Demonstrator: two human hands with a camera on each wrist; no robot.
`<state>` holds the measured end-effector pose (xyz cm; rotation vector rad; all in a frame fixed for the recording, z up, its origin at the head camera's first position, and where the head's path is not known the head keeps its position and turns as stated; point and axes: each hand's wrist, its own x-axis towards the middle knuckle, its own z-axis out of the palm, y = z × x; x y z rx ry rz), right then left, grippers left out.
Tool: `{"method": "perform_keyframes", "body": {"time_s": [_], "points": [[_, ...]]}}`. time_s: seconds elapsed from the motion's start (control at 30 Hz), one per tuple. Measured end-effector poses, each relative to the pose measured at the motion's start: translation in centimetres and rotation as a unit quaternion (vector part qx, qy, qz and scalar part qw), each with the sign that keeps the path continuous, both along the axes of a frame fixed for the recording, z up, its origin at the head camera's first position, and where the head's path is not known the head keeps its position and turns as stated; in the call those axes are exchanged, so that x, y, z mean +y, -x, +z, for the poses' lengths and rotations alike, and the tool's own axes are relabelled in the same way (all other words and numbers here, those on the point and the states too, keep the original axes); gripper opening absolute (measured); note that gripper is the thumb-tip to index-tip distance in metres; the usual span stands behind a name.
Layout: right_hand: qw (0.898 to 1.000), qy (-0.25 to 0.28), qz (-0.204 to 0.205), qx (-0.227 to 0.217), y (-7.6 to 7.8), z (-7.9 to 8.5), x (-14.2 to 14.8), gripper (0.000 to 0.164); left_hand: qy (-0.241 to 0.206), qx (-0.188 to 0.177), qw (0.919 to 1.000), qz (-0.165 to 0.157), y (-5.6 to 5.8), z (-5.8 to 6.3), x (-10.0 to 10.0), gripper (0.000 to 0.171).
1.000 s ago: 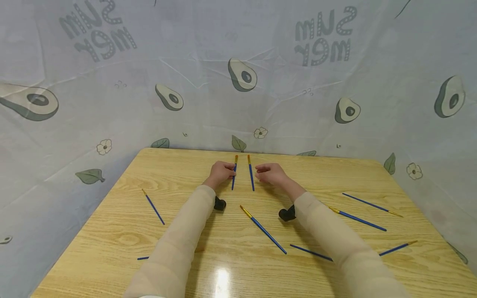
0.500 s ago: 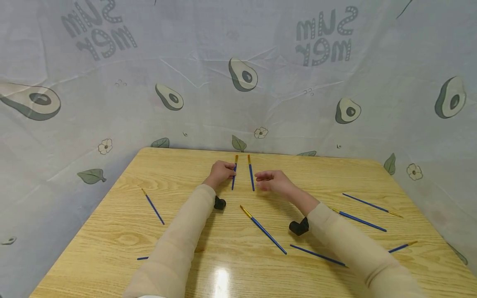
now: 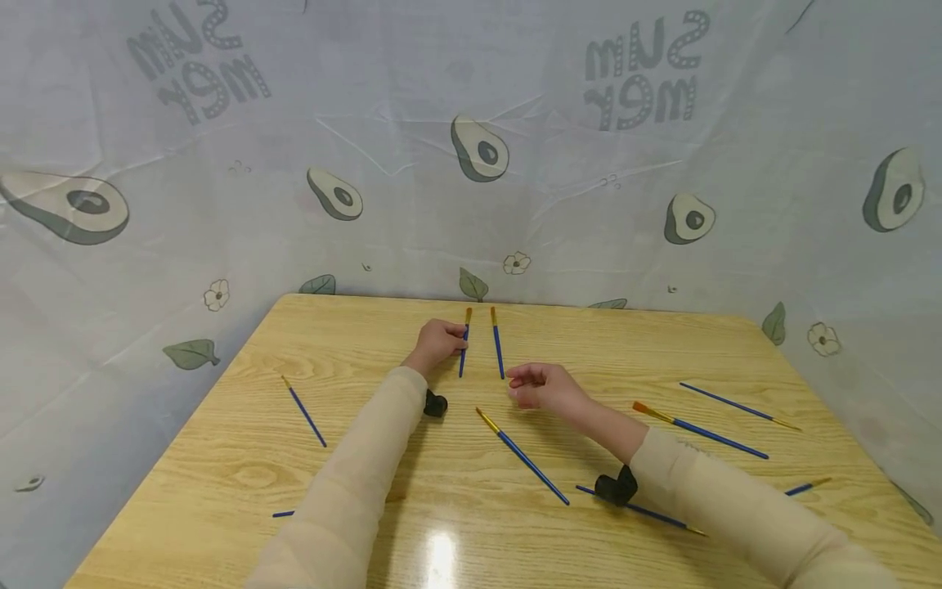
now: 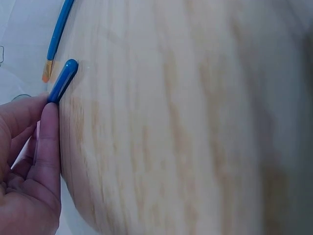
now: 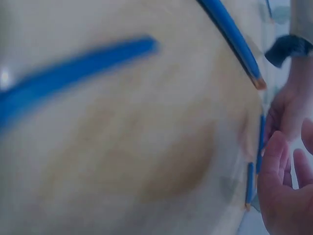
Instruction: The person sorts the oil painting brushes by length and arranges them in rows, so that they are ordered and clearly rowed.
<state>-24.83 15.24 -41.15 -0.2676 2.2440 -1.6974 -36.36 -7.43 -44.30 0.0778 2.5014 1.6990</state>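
Observation:
At the far side of the table, my left hand [image 3: 437, 342] pinches a slim blue paintbrush [image 3: 463, 361] between thumb and fingers, its bristles toward the far edge. In the left wrist view the rounded handle end of that paintbrush [image 4: 66, 77] pokes out past the fingertips. A second paintbrush [image 3: 498, 348] lies just right of it, nearly parallel. My right hand [image 3: 548, 388] hovers near that brush's handle end, fingers loosely bent, with nothing in them. Closer in, a larger paintbrush [image 3: 526, 460] lies slantwise between the forearms.
Several more paintbrushes are scattered about: one thin brush [image 3: 303, 411] at the left, a thick brush [image 3: 706, 433] and a thin brush [image 3: 736, 403] at the right. Another brush [image 3: 655, 515] runs partly under the right forearm. A patterned cloth [image 3: 412, 221] hangs behind the table [image 3: 353, 327].
My right hand has drawn back toward me from beside the second paintbrush, uncovering the thick brush's bristles at the right. The left hand stays put on its paintbrush.

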Motion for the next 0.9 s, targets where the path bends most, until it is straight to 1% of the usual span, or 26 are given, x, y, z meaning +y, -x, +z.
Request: {"method": "perform_keyframes", "body": {"time_s": [0.1,0.27,0.5,0.63,0.73,0.9], "points": [[1.000,0.002,0.005,0.001,-0.9,-0.4,0.1,0.040,-0.006,0.000,1.0000,0.004,-0.1,0.0,-0.1,0.035],[1.000,0.003,0.022,0.007,-2.1,-0.8,0.3,0.039,-0.009,0.004,1.0000,-0.001,0.1,-0.2,-0.1,0.035],[0.999,-0.013,0.045,0.003,-3.6,-1.1,0.1,0.037,-0.011,0.003,0.9999,0.002,0.1,-0.1,0.0,0.034],[0.998,-0.038,0.048,0.024,-4.1,-1.2,-0.1,0.035,-0.007,0.002,1.0000,0.002,0.1,-0.1,0.1,0.034],[0.996,-0.058,0.055,0.049,-4.4,-1.4,-0.2,0.035,-0.002,0.006,1.0000,0.003,0.1,-0.1,0.1,0.034],[0.993,-0.071,0.070,0.069,-4.5,-1.8,-0.2,0.035,-0.003,0.001,1.0000,0.004,0.3,-0.3,0.0,0.034]]}}
